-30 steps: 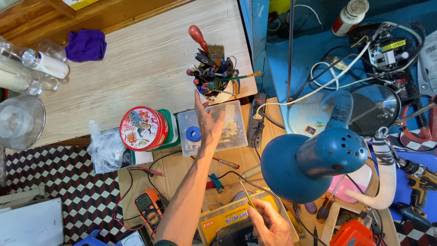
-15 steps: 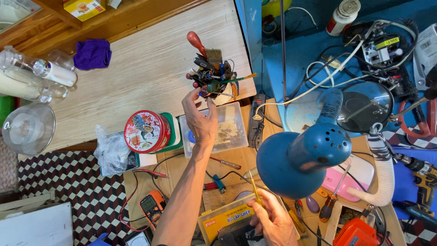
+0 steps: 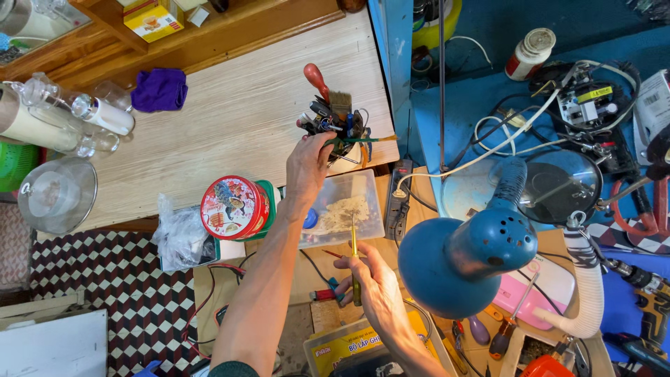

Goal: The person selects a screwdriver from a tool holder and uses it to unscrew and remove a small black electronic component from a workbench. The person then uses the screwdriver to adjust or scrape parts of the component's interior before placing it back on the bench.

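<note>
1. While the left hand (image 3: 307, 162) reaches up to the tool holder (image 3: 336, 126), its fingers close around the holder's near side; which tool they pinch cannot be told.
2. That holder, crammed with pliers, a brush and a red-handled tool, stands right at the near edge of the pale wooden board (image 3: 230, 119), just above the fingertips.
3. Directly below that hand's wrist sits a clear plastic tray (image 3: 345, 209) of pale scraps, close enough that the forearm crosses its left rim.
4. The right hand (image 3: 380, 293) holds a thin yellow-handled screwdriver (image 3: 354, 262) upright between thumb and fingers, tip pointing toward the tray.
5. Left of the forearm a round red tin (image 3: 232, 207) and a crumpled plastic bag (image 3: 183, 234) crowd the bench edge.
6. Right of the screwdriver, the blue desk lamp (image 3: 464, 262) bulges near the knuckles, leaving little room that way.
7. Open board stretches up and left from the left hand.
</note>
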